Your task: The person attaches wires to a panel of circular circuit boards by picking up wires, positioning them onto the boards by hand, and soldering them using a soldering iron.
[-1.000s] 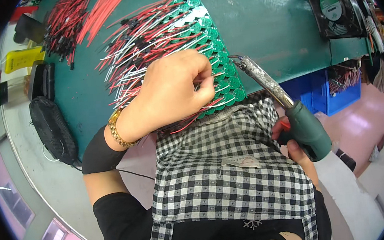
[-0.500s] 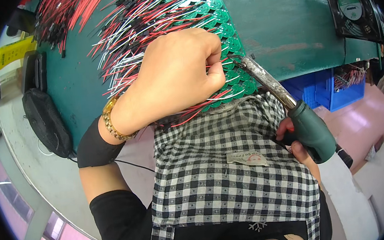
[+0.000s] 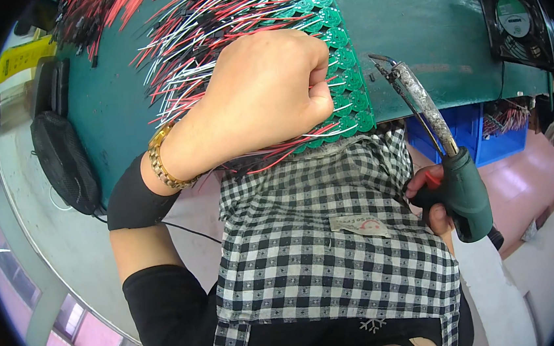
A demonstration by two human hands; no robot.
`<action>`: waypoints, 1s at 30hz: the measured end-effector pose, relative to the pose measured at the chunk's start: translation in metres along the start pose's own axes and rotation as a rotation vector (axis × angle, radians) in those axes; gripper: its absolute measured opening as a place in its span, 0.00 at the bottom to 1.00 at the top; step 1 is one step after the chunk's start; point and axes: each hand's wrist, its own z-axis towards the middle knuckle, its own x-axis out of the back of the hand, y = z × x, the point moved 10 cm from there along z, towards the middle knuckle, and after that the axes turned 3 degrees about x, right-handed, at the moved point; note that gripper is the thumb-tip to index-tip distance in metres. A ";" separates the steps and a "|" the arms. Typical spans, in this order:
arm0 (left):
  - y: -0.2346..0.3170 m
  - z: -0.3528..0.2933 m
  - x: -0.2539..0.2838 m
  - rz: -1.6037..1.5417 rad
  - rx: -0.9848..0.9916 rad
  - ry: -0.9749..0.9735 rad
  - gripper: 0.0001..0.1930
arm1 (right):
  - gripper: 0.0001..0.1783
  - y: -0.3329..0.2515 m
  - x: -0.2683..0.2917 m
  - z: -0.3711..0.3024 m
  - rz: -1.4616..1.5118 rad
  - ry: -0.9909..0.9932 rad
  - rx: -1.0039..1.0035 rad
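Observation:
A panel of round green circuit boards [image 3: 352, 81] lies on the table in front of me, with red, white and black wires [image 3: 182, 69] fanned out to its left. My left hand [image 3: 276, 84] is over the panel in a closed pinch. A short wire end [image 3: 336, 84] sticks out past its fingertips, above one of the boards; the grip itself is mostly hidden. My right hand [image 3: 432, 202] is wrapped round the handle of a green soldering gun [image 3: 466, 189]. The gun's metal tip [image 3: 382, 59] points up and left, off the panel's right edge and apart from the boards.
A black fan [image 3: 517, 23] stands at the far right of the green table [image 3: 422, 22]. Below the edge is a blue crate [image 3: 502, 145] with wires in it. More wire bundles [image 3: 89, 21] lie far left, near a black mesh pouch [image 3: 65, 162] and a yellow packet [image 3: 23, 59].
The soldering gun has moved right, its tip leaving the board near my left fingertips. My left hand stays pinched over the panel, and the whole view has shifted slightly.

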 end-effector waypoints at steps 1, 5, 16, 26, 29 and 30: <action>0.000 0.000 0.000 0.006 0.005 -0.005 0.04 | 0.37 -0.004 0.000 0.000 0.015 0.034 0.084; 0.002 -0.001 0.001 -0.001 0.000 -0.006 0.04 | 0.35 -0.010 0.003 -0.002 -0.025 0.036 0.112; 0.022 -0.008 0.015 -0.218 -0.239 0.062 0.07 | 0.37 -0.009 0.007 -0.003 0.037 0.009 0.114; 0.030 -0.020 0.006 -0.051 -0.343 0.163 0.09 | 0.38 0.010 0.008 -0.005 -0.039 -0.024 -0.044; 0.023 -0.018 0.008 -0.033 -0.246 0.188 0.09 | 0.36 0.013 0.007 -0.004 -0.061 -0.026 -0.055; 0.019 -0.017 0.008 -0.032 -0.197 0.192 0.09 | 0.36 0.012 0.007 -0.003 -0.059 -0.026 -0.056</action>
